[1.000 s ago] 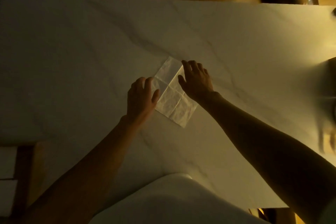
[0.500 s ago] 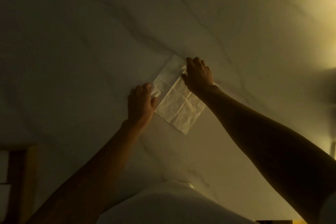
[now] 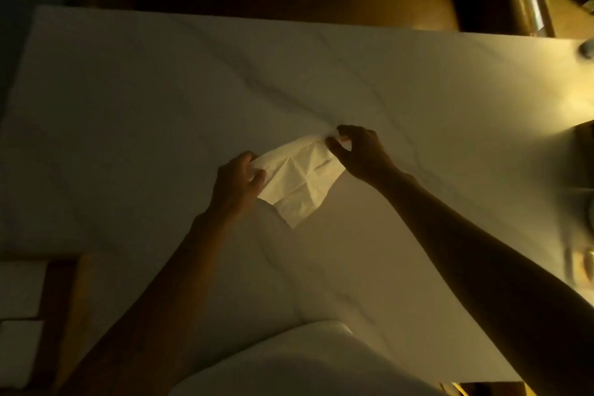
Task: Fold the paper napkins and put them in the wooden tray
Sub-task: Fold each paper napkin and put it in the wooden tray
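Note:
A creased white paper napkin (image 3: 300, 182) hangs between my hands over the middle of the pale marble table (image 3: 160, 100). My left hand (image 3: 236, 183) pinches its left corner. Its far right corner is pinched in my right hand (image 3: 360, 151) between thumb and fingers. The napkin's lower corner points down toward me, and whether it touches the table I cannot tell. The wooden tray (image 3: 59, 305) sits at the left edge near me, with folded white napkins (image 3: 19, 289) in it.
A rounded white chair back (image 3: 289, 360) rises at the table's near edge. Dim objects (image 3: 583, 264) stand at the right edge in warm light. Beyond the far edge is a tan cushioned seat (image 3: 408, 6). The room is dark.
The napkin lay flat on the table with both hands at its far end. Now both hands have pinched its corners and lifted it, so it sags and creases between them.

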